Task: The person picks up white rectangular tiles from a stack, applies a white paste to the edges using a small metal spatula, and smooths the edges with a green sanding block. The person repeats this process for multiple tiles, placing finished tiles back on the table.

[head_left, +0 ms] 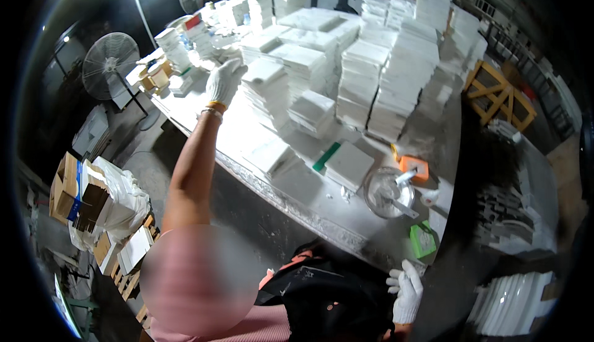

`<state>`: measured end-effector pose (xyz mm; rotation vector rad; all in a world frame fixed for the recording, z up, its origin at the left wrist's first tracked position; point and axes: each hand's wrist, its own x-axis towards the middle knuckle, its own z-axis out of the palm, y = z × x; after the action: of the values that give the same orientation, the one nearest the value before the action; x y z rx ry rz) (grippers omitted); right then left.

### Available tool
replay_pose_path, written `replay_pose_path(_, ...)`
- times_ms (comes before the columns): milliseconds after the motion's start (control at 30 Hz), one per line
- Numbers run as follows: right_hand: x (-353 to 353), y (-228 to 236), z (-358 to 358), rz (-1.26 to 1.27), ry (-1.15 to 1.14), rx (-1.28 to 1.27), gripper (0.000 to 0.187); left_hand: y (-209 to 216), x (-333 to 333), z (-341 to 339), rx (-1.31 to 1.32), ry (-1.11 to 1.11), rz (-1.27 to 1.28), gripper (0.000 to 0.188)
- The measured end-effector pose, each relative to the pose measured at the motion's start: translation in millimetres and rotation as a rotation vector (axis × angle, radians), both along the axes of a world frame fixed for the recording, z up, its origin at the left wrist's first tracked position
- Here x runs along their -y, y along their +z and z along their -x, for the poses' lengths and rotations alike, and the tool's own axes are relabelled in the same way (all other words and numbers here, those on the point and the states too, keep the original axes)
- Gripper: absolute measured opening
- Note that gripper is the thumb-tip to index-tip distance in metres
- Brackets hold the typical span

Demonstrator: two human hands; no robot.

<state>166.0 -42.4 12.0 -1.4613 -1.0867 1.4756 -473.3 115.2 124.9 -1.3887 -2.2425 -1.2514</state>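
Observation:
My left hand (224, 83), in a white knit glove, reaches far across the table toward its back left, beside a stack of white tiles (265, 73). Its fingers look curled together by a greyish piece; what they hold, if anything, I cannot make out. My right hand (407, 294), gloved too, hangs low at the table's near right corner, fingers apart and holding nothing. Close to it sits a green box-shaped thing (422, 240). Farther in are a clear bowl of white paste (385, 188) with a scraper in it, an orange block-shaped thing (413, 167) and a single white tile (349, 166).
Tall tile stacks (403, 82) crowd the table (297, 203). Cups (158, 75) stand at its far left. A floor fan (111, 64), cardboard boxes (67, 184) and a pallet (129, 285) are to the left. A yellow wooden crate (500, 98) stands at the right.

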Motion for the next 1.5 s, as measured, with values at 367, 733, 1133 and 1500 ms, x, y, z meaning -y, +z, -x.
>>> replay_pose_path(367,2.5,4.0,5.5,0.030,0.027,0.005,0.043,-86.2,27.9,-280.9,0.088,-0.512,0.583,0.094)
replay_pose_path(733,20.7,-10.2,-8.7,0.058,-0.013,0.008,0.041,-103.5,-9.7,-306.2,-0.028,-0.361,0.651,0.120)
replay_pose_path(1133,0.8,16.6,23.7,-0.023,0.038,-0.109,0.044,-83.6,77.5,-334.6,0.538,-0.683,0.058,0.131)
replay_pose_path(1500,-15.4,-5.8,38.5,-0.413,-0.021,-0.087,0.014,-87.1,146.8,-397.3,1.290,-1.007,0.308,0.115)
